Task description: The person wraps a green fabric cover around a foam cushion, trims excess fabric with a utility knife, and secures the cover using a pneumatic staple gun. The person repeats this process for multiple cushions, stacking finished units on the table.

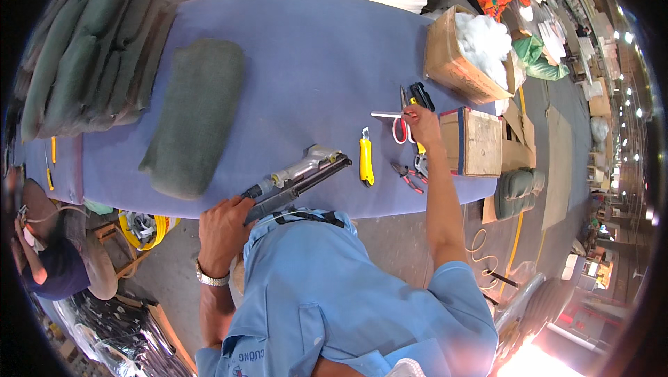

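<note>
1. On the blue-covered table point(306, 64), at its near edge, the left hand point(221, 232) is resting with fingers curled against the butt of the grey staple gun point(299, 176); how firmly it grips cannot be told.
2. Right of the gun, a yellow utility knife point(366, 160) is lying untouched.
3. Further right, the right hand point(422, 123) is closing its fingers on red-handled scissors point(398, 121), blades pointing left, beside a wooden box point(473, 142).

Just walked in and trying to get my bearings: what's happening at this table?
A person in a blue shirt leans over a blue table. The left hand rests by a staple gun at the near edge. The right hand reaches among scissors. A yellow knife and green cushion lie untouched.
</note>
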`<state>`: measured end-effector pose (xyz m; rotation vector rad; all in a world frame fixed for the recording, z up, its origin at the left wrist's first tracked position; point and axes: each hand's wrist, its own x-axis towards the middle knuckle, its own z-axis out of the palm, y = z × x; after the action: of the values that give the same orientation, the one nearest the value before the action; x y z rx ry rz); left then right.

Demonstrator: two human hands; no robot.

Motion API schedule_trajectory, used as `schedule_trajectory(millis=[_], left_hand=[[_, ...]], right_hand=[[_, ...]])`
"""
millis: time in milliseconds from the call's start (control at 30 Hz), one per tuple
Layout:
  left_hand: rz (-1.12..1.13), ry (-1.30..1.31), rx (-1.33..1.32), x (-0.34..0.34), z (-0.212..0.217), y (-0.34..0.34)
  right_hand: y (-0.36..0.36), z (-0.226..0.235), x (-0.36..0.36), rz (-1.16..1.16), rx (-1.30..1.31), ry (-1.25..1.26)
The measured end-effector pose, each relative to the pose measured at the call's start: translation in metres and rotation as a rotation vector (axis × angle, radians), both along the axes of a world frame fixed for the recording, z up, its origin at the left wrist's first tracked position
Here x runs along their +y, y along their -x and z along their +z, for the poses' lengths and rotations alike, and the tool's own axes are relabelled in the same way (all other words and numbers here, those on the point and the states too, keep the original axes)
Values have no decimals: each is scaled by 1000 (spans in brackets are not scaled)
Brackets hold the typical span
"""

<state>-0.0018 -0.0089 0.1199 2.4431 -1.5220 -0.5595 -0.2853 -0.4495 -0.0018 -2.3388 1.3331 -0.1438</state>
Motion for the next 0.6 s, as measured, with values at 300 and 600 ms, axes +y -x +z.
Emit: schedule_trajectory(millis=[300, 600], left_hand=[[-5, -23, -52, -14, 12, -23], [4, 14, -44, -17, 14, -32]], right_hand=[[22, 98, 19, -77, -305, -22], [-73, 99, 128, 274, -483, -545]])
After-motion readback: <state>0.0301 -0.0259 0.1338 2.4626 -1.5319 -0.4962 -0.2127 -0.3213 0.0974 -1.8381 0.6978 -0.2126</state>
